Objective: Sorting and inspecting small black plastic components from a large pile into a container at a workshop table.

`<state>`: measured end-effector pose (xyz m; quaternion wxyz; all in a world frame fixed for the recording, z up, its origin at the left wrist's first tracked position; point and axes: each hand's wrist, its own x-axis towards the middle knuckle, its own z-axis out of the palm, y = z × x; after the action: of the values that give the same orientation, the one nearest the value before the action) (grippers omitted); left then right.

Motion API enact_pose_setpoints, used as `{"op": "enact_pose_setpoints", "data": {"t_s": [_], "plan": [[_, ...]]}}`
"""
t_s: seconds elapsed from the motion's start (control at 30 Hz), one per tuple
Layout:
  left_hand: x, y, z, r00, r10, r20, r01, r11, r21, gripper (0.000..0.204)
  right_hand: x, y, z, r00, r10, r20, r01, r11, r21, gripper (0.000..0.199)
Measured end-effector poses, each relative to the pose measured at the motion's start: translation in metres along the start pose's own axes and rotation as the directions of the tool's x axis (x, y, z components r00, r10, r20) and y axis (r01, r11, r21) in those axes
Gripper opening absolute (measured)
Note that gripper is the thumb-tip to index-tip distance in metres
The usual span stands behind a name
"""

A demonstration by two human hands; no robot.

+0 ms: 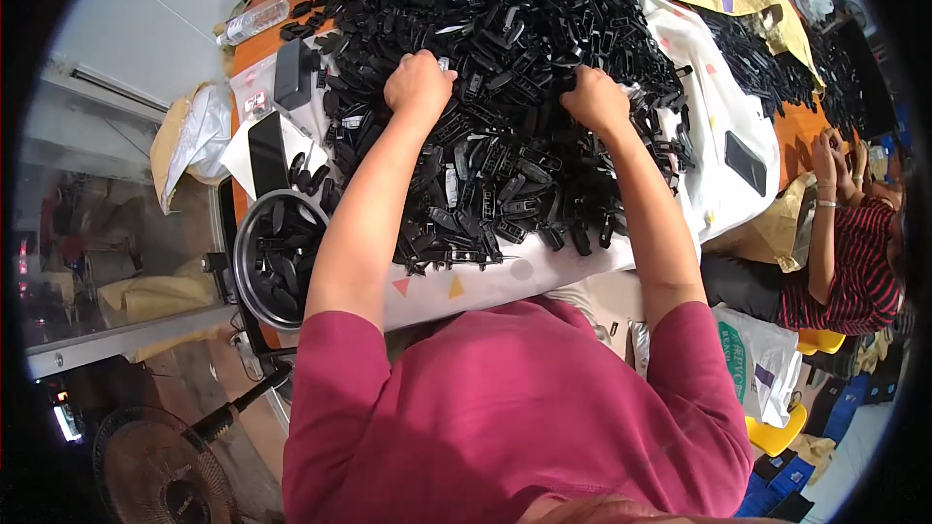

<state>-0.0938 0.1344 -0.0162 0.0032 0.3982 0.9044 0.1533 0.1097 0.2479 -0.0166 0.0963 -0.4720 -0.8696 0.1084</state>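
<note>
A big heap of small black oblong plastic pieces [485, 170] covers most of the table in front of me; I cannot tell their exact kind. My left hand [419, 84] is at the heap's left middle, with its fingers curled down onto the pieces. Level with it on the right, my right hand [596, 100] is also closed at the heap, its fingertips turned inward. What either hand grips is hidden by the fingers and the dark pieces. Both forearms stretch out over the near part of the heap, apart from each other.
A round metal bowl [239, 267] with black pieces stands at the left, by a dark phone [269, 157] and a plastic bottle [254, 21]. Another phone [746, 163] lies on the white cover. A co-worker [845, 257] sits at right. A fan [165, 471] stands lower left.
</note>
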Motion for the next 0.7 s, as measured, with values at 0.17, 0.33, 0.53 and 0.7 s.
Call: {"op": "enact_pose_setpoints", "data": {"t_s": [0.17,0.33,0.53,0.7], "plan": [[-0.018,0.005,-0.009,0.998,0.059,-0.024,-0.061,0.989,-0.136,0.029,-0.021,0.003,-0.013,0.982,-0.046,-0.185,0.088,0.971,0.224,0.027],[-0.06,0.011,-0.04,0.841,0.528,-0.12,-0.446,0.551,-0.706,0.025,-0.057,-0.051,-0.063,0.991,-0.042,0.128,-0.131,-0.071,0.989,0.02],[-0.099,0.018,-0.07,0.941,0.338,-0.01,0.018,-0.081,-0.997,0.034,-0.083,-0.072,-0.066,0.986,-0.129,0.106,-0.148,-0.377,0.914,0.03],[-0.109,0.017,-0.073,0.909,0.405,0.098,0.184,-0.179,-0.967,0.031,-0.1,-0.073,-0.067,0.97,-0.186,0.157,-0.218,-0.372,0.902,0.029]]}}
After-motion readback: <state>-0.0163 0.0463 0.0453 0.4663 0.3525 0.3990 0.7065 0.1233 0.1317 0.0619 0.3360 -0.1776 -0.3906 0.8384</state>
